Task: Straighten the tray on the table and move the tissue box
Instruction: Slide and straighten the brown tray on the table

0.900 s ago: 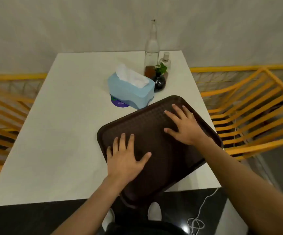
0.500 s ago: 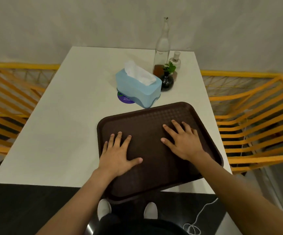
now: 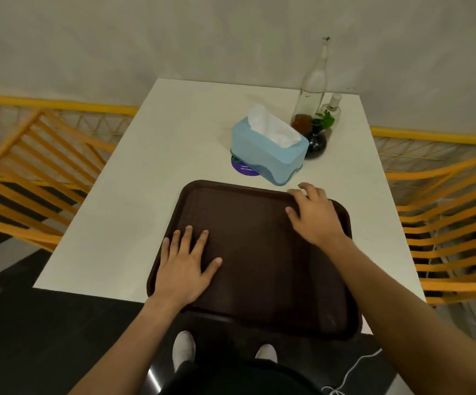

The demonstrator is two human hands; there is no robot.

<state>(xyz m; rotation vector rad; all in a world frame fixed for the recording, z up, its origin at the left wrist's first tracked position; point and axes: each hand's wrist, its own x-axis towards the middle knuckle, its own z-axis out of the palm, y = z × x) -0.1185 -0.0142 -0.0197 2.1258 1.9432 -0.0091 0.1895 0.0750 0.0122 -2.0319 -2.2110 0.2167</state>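
A dark brown tray lies on the white table, nearly square to the table's edges, its near edge hanging over the table's front. My left hand rests flat on the tray's near left part, fingers spread. My right hand is at the tray's far right corner, fingers apart and reaching past the rim. A light blue tissue box with a white tissue sticking up stands just beyond the tray, turned at an angle, apart from my right fingertips.
A purple round coaster lies partly under the tissue box. A tall glass bottle, a small bottle and a dark vase with green leaves stand behind the box. Orange slatted chairs flank the table on both sides.
The tray has turned from skewed to nearly square with the table. My right hand has slid to the tray's far right corner, toward the tissue box. My left hand stays flat on the tray.
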